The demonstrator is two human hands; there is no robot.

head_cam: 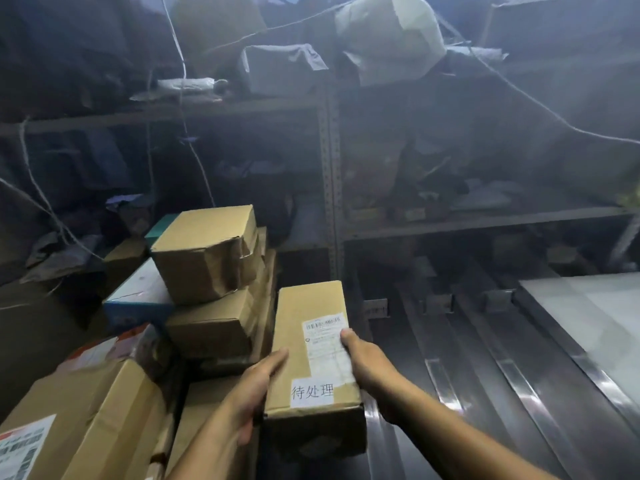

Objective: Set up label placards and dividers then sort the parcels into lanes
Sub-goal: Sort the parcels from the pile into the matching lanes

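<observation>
Head view: both hands, left (254,393) and right (367,362), fingers wrapped around a long brown cardboard parcel (313,358) bearing a white shipping label and handwritten sticker.

Setting: dim parcel storeroom or courier sorting depot.
Shelving: slotted-angle steel racks (330,174) carrying grey poly-wrapped packages (284,69).
Stock: stacked cardboard boxes (207,258) bearing printed shipping labels (20,445).
Sorting area: dark table (485,393) split into lanes by metal divider strips (445,386), headed by small placards (375,308).

Stacked boxes (207,271) crowd the left. Right, lanes (467,358) lie open between dividers (441,375); placards (375,308) stand at their far end, under a shelf (485,223).
</observation>
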